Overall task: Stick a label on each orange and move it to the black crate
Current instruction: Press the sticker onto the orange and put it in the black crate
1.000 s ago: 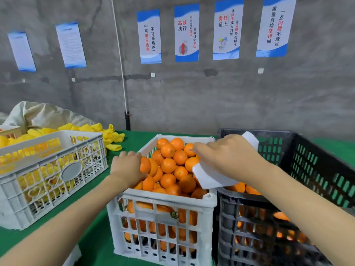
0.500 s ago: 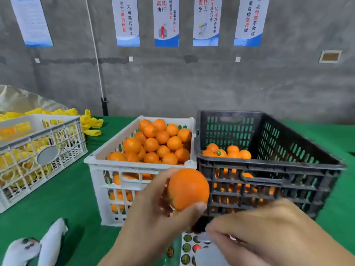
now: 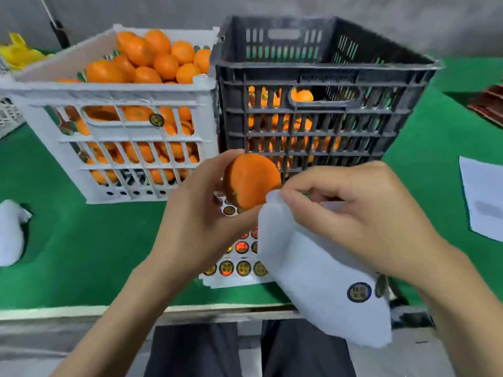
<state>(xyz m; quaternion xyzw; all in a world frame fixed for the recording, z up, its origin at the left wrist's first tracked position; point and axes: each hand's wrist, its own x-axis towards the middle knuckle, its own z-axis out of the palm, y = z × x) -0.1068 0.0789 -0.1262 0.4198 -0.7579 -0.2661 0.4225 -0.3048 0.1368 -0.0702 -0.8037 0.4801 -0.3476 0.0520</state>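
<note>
**Orange in your left hand, just in front of the black crate**

Your left hand grips one orange, thumb and fingers curled round it. It's off the table, close to the black crate's near wall.

Your right hand pinches the top corner of a white backing sheet, fingers curled. That corner sits right against the orange's lower right side. One round label shows near the sheet's lower end.

A second label sheet lies flat on the table under both hands, with rows of round stickers.

The black crate holds oranges well below its rim, seen through the slats. The white crate stands just beside it on your left, heaped with oranges. A plain paper lies far right.
</note>
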